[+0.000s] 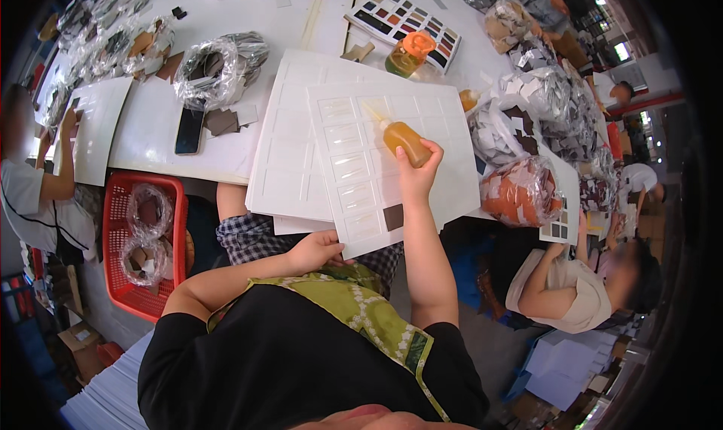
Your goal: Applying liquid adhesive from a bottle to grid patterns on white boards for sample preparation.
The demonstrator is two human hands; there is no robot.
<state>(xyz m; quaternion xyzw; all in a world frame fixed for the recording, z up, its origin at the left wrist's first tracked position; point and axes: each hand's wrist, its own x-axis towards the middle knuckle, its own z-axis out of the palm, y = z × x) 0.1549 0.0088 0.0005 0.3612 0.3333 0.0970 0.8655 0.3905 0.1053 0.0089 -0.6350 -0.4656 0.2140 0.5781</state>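
In my right hand (419, 170) is a squeeze bottle (404, 141) of amber glue, tilted with its pale pointed nozzle toward the upper left. The nozzle tip is over the top of a white card sheet (444, 181) with a grid of recessed boxes. Shiny wet glue lines mark several boxes of its left column, and one dark brown swatch (394, 218) sits near the bottom edge. My left hand (316, 251) pinches the sheet's lower left corner, its fingers partly hidden. More white gridded sheets (282, 155) are stacked underneath.
A phone (189, 132) and a plastic-wrapped ring of swatches (218, 68) lie to the left. Beyond the sheets stand an orange-capped bottle (409, 56) and a filled swatch card (407, 23). Bagged swatches (520, 191) crowd the right. A red basket (145, 298) stands at left; people work on both sides.
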